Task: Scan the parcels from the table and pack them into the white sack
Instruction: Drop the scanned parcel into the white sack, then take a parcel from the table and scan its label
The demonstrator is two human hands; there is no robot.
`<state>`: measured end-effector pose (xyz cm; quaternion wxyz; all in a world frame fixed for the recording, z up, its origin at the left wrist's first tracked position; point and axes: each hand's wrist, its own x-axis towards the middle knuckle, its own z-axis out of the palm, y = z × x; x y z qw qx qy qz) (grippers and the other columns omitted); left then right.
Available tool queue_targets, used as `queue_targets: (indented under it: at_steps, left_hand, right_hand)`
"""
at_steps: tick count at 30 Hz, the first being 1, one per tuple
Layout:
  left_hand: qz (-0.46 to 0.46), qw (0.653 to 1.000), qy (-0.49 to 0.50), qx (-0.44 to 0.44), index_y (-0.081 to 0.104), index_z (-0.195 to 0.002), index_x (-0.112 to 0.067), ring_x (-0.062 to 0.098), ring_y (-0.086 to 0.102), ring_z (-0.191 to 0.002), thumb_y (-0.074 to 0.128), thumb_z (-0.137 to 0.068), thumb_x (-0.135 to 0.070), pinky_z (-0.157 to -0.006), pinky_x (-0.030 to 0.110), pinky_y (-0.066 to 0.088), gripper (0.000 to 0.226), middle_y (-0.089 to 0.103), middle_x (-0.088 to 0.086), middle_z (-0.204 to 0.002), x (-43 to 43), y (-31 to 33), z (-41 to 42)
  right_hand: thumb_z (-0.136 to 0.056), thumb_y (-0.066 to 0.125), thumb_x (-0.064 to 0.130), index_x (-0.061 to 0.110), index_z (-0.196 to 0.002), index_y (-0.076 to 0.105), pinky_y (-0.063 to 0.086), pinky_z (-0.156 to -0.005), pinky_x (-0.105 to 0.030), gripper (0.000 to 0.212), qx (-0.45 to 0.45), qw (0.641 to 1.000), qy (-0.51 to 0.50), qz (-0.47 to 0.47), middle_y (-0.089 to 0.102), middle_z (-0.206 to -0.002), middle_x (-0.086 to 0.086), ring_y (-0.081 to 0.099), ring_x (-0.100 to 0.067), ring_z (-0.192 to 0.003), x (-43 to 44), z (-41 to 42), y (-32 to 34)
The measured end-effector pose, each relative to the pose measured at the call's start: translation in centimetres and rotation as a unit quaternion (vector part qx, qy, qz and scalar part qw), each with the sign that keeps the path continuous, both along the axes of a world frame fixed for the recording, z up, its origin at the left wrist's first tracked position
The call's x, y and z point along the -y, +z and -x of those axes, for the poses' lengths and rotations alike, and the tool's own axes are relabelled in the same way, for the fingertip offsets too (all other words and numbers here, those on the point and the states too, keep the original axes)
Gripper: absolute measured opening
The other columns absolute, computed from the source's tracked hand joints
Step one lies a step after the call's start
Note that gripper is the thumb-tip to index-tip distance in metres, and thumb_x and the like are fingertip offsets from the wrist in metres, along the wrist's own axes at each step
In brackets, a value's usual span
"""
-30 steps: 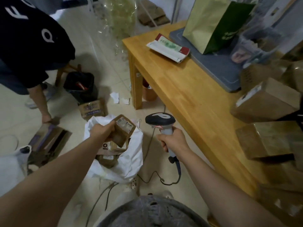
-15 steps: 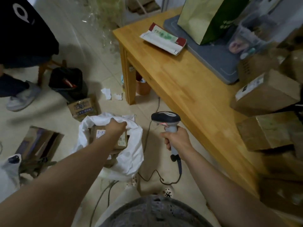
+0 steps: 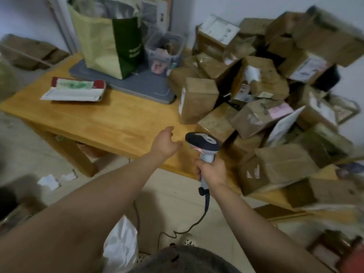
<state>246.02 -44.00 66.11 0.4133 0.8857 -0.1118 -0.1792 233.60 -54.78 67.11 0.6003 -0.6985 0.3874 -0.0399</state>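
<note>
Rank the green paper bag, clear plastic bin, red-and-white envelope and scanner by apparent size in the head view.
1. green paper bag, largest.
2. red-and-white envelope and clear plastic bin: alike, unranked.
3. scanner, smallest, though nearest and partly inside the right hand.

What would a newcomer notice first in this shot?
The heap of brown parcels piled high on the right end of the wooden table dominates. In front of it, at the table's near edge, the right hand grips a barcode scanner, with the open left hand held out beside it toward the heap.
</note>
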Motion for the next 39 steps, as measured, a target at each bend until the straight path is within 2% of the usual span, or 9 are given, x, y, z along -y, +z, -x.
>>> queue_targets:
  at_steps: [4,8,13,17,19,27,31,34,39]
  left_hand:
    - [-0.008,0.994,-0.088,0.067,0.045,-0.139,-0.006,0.031,0.052,-0.12,0.07,-0.084,-0.022,-0.089,0.028,0.041,0.062,0.056,0.016,-0.13,6.4,2.1,0.2]
    - [-0.027,0.985,-0.124,0.12,0.04,-0.144,-0.014,0.031,0.047,-0.125,0.063,-0.087,-0.025,-0.099,0.032,0.038,0.062,0.048,0.015,-0.136,12.5,4.7,0.7]
    - [0.019,0.974,-0.168,0.151,0.041,-0.143,-0.017,0.027,0.044,-0.13,0.068,-0.083,-0.025,-0.107,0.041,0.04,0.066,0.047,0.009,-0.14,19.4,8.2,1.4]
    - [-0.022,0.983,-0.129,0.126,0.008,-0.154,-0.015,0.03,0.034,-0.137,0.078,-0.076,-0.027,-0.109,0.046,0.037,0.105,0.03,0.012,-0.151,22.8,9.2,2.2]
    - [-0.05,0.983,-0.125,0.128,0.002,-0.154,-0.015,0.032,0.036,-0.135,0.079,-0.075,-0.034,-0.107,0.046,0.039,0.112,0.032,0.013,-0.15,23.6,9.1,2.5]
    - [-0.059,0.977,-0.142,0.147,0.051,-0.13,-0.02,0.025,0.053,-0.12,0.081,-0.067,-0.041,-0.096,0.04,0.049,0.073,0.057,0.007,-0.129,20.6,9.6,0.0]
    - [-0.021,0.989,-0.12,0.083,0.048,-0.135,-0.007,0.021,0.06,-0.11,0.086,-0.065,-0.029,-0.09,0.03,0.05,0.083,0.06,0.005,-0.127,16.3,10.4,-1.4]
    - [0.03,0.994,-0.1,0.034,0.057,-0.125,-0.01,0.001,0.059,-0.079,0.087,-0.065,-0.019,-0.061,0.01,0.05,0.068,0.066,-0.004,-0.103,12.8,10.8,-2.1]
    - [0.066,0.997,-0.023,-0.044,0.057,-0.124,-0.006,0.013,0.064,-0.088,0.087,-0.065,-0.018,-0.07,0.024,0.056,0.067,0.066,0.004,-0.107,7.4,10.8,-2.8]
  right_hand:
    - [-0.078,0.066,0.005,0.01,-0.067,0.055,0.043,-0.041,-0.023,0.017,0.031,0.997,-0.073,-0.009,0.052,-0.041,0.003,0.049,-0.014,-0.039,3.7,2.1,1.4]
    - [-0.081,0.065,0.003,0.008,-0.069,0.057,0.042,-0.044,-0.027,0.016,0.067,0.987,-0.142,-0.035,0.053,-0.046,-0.002,0.048,-0.019,-0.043,7.1,3.7,3.2]
    - [-0.082,0.069,0.007,0.005,-0.088,0.061,0.042,-0.04,-0.023,0.01,0.135,0.966,-0.205,-0.08,0.055,-0.052,-0.006,0.049,-0.015,-0.039,10.9,4.7,6.0]
    - [-0.082,0.068,0.007,0.009,-0.084,0.062,0.043,-0.04,-0.022,0.007,0.154,0.956,-0.227,-0.108,0.055,-0.047,0.0,0.05,-0.014,-0.038,13.3,5.5,6.9]
    - [-0.083,0.068,0.009,0.011,-0.082,0.062,0.043,-0.04,-0.022,0.007,0.153,0.955,-0.229,-0.11,0.056,-0.048,0.0,0.051,-0.013,-0.038,14.2,5.8,6.8]
    - [-0.082,0.07,0.011,0.01,-0.078,0.059,0.044,-0.041,-0.022,0.012,0.148,0.956,-0.212,-0.136,0.057,-0.049,0.0,0.051,-0.014,-0.039,14.6,5.6,6.2]
    - [-0.082,0.07,0.01,0.01,-0.079,0.059,0.045,-0.04,-0.021,0.012,0.144,0.955,-0.202,-0.16,0.058,-0.047,0.001,0.051,-0.012,-0.038,13.2,4.4,6.5]
    - [-0.082,0.07,0.01,0.01,-0.075,0.058,0.044,-0.039,-0.022,0.013,0.138,0.958,-0.193,-0.16,0.057,-0.046,0.001,0.05,-0.012,-0.037,11.8,3.6,6.5]
    - [-0.083,0.068,0.006,0.009,-0.077,0.06,0.041,-0.038,-0.021,0.01,0.145,0.962,-0.167,-0.161,0.056,-0.049,-0.002,0.047,-0.014,-0.037,9.2,2.6,6.4]
